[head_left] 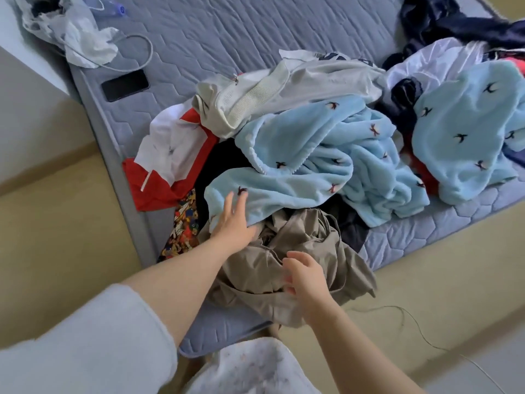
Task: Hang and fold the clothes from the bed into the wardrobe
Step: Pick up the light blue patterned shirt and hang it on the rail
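While leaning over the near corner of the bed point(216, 328), held right hand point(305, 275) at the crumpled khaki garment point(306, 240), fingers curled; could not tell whether pinching cloth. Laid left hand point(233, 220), fingers straight and spread, on the light-blue fleece point(312, 155) overlapping the khaki's far edge. Judged it best to push the fleece back first, then lift the khaki by one seam, free of the pile. Noted grey sweatshirt point(284, 83) and phone point(125, 85) farther off; saw no wardrobe.

The grey-blue quilted bed point(227, 32) bears 1 black phone point(125, 85), a crumpled white plastic bag point(85, 46) and a cable point(149, 51) at upper left; heaped beside them lie a khaki garment point(306, 243), light-blue fleece point(312, 155), red-and-white top point(170, 160) and grey sweatshirt point(284, 86).
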The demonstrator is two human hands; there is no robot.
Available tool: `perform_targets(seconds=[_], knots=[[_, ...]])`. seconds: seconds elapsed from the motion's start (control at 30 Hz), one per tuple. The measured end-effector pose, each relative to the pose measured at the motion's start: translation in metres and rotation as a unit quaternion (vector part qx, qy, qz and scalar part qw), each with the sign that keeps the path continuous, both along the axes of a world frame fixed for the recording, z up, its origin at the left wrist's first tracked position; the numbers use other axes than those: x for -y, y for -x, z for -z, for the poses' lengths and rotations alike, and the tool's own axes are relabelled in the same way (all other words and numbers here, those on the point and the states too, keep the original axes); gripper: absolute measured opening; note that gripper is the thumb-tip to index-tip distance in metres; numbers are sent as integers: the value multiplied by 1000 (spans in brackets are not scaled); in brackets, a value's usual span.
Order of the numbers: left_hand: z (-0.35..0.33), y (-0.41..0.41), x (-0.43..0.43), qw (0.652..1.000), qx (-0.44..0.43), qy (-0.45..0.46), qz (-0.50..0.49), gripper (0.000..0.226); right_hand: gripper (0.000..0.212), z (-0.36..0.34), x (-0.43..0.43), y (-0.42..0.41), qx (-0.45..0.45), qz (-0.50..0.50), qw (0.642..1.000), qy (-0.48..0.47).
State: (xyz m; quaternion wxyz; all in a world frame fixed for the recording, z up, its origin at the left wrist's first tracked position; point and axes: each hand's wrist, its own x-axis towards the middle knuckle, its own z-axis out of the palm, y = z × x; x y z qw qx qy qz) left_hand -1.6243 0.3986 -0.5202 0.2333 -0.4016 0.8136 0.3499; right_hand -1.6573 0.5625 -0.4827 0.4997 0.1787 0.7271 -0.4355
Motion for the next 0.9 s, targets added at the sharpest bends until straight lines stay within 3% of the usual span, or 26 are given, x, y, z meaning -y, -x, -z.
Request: perform_targets(seconds=[0.07, 0.17, 0.27, 0.33, 0.5, 0.6, 0.67, 0.8, 0.9], knots=[[9, 1, 4, 998, 39, -34, -18, 85, 38, 1, -3, 3, 9, -3, 1000, 1], [10, -3, 0, 995, 89, -8, 52, 81, 33, -1, -8, 1, 18, 12, 1000, 5], [7, -14, -5, 991, 102, 7, 91, 49, 33, -4, -9, -3, 12, 4, 1000, 0], [1, -22, -9, 995, 91, -13, 47, 22, 33, -7, -7, -6, 8, 0, 1000, -4], [-25, -39, -23, 999, -9, -43, -12, 19, 24, -23, 1, -20, 20, 63, 998, 7], [-49, -59, -18, 993, -106, 42, -2, 20, 15, -40, 10, -25, 13, 91, 996, 14], [-71, -79, -8, 982, -164, 56, -77, 15, 14, -53, 16, -29, -5, 92, 996, 20], [-120, -119, 19, 940, -249, 45, -228, 12, 15, -82, 30, -48, -9, 110, 992, 59], [-166, -144, 39, 861, -350, 72, -362, 12, 16, -105, 39, -63, -3, 155, 983, 100]])
